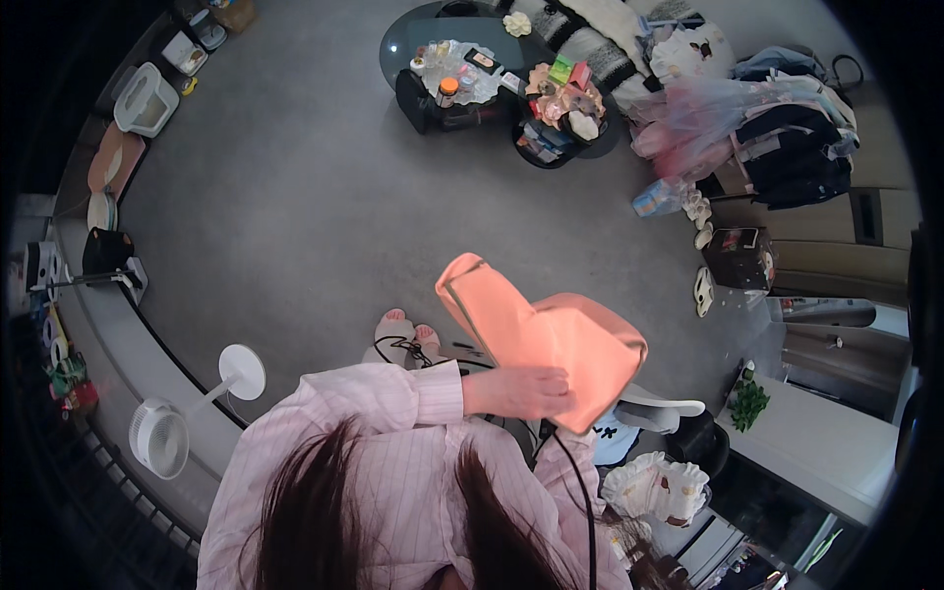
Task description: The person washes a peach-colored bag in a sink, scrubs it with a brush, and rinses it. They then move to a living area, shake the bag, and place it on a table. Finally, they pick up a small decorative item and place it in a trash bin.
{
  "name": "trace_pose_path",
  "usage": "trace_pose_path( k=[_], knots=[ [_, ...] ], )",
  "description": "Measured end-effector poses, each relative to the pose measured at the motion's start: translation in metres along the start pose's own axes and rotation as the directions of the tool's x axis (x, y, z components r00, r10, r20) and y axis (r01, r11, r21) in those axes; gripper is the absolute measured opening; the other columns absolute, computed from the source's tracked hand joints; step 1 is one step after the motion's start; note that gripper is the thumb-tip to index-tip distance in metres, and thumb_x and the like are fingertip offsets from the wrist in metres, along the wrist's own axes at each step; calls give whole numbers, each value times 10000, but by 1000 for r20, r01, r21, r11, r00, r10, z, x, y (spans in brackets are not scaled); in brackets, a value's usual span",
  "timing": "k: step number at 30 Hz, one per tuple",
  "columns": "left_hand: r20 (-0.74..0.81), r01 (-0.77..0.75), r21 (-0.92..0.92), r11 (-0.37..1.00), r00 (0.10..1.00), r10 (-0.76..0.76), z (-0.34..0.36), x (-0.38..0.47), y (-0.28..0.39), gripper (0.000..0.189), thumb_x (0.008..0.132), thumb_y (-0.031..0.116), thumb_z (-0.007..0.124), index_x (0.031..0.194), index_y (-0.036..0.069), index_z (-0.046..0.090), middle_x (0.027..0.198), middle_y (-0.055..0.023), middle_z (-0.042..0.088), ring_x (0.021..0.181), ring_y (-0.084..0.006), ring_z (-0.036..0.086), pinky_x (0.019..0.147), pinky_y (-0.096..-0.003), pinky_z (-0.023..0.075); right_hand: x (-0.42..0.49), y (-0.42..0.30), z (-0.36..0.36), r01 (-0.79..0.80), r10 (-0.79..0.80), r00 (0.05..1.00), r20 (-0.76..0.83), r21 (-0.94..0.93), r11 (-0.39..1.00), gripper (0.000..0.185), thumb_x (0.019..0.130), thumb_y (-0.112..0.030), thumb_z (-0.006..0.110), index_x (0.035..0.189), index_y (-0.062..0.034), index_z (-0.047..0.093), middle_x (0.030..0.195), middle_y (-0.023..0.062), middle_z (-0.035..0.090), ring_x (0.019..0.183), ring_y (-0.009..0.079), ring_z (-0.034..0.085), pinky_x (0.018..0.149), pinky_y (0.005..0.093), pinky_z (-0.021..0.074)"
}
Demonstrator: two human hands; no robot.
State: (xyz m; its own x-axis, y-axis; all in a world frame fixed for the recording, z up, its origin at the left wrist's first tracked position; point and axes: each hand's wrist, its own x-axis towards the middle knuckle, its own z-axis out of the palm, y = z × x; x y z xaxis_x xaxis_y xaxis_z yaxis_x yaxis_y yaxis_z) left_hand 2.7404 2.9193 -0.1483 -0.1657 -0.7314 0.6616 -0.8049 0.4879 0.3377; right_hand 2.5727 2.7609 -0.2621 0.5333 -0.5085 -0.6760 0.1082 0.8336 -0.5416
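A coral-orange bag or cover [535, 332] with dark trim along its edges is in front of my body, bent so that one flap juts up to the left. My left hand [520, 391], in a pink striped cuff, lies across its near side. Motion blur hides whether those fingers grip the material or only rest on it. My right sleeve [568, 472] runs up to the lower edge of the coral thing, and the right hand is out of sight behind it. A black cable [586, 501] hangs down beside that sleeve.
My slippered feet [402, 332] are on the grey floor, with black cables over them. A white fan [158, 439] stands at the left. Ahead is a dark glass table [413, 37] with several items. Clothes [796, 147] hang at the right, above a dark box [737, 258].
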Motion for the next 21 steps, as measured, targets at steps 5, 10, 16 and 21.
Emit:
trace_pose_path(
  k=[5, 10, 16, 21],
  knots=[
    [37, -57, -30, 998, 998, 58, -4, -6, 7, 262, 742, 137, 582, 993, 66, 607, 1116, -4, 555, 996, -167, 552, 1059, -341, 421, 2, 2, -18, 12, -13, 999, -44, -17, 1000, 395, 984, -353, 421, 1241, -76, 534, 1265, 111, 582, 1190, 306, 563, 1002, 478, 463],
    [108, -80, 51, 995, 991, 75, -17, -15, -4, 357, 754, 121, 569, 1105, 70, 607, 1145, 5, 555, 1000, -160, 549, 1078, -355, 409, 15, 1, -22, 42, -44, 997, -60, -36, 998, 402, 961, -342, 440, 1252, -80, 532, 1275, 115, 581, 1192, 311, 561, 1007, 485, 456],
    [161, -88, 16, 996, 983, 85, -45, -25, -15, 413, 771, 135, 562, 1176, 56, 593, 1152, -21, 557, 1038, -182, 553, 1079, -367, 408, 43, -18, -5, 133, -139, 989, -43, -120, 984, 415, 934, -328, 463, 1264, -84, 528, 1287, 119, 580, 1195, 317, 558, 1014, 493, 448],
    [214, 54, 149, 987, 973, -86, -93, -44, -31, 406, 777, 173, 602, 1170, 69, 599, 1157, -42, 567, 1057, -216, 557, 1051, -374, 423, 56, -49, 35, 123, -120, 992, 46, -88, 988, 447, 897, -303, 469, 1284, -83, 519, 1307, 128, 573, 1205, 329, 549, 1028, 502, 434]
  ],
)
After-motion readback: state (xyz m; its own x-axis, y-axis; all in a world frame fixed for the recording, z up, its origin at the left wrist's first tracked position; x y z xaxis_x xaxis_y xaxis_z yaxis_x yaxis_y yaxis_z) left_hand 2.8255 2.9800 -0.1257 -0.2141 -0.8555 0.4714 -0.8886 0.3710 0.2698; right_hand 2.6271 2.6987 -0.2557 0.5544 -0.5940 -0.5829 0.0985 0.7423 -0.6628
